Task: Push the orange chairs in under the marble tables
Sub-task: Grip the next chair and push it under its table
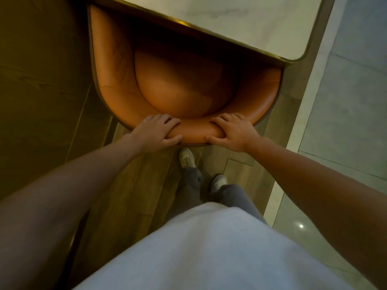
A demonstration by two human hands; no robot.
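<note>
Gripping the padded back rim of 1 orange chair [117, 84], centre frame, seat partly under marble desk [240, 24]: left hand [156, 131] and right hand [232, 132], set apart. Likely heavy, upholstery soft; rim gives firmest hold.
</note>
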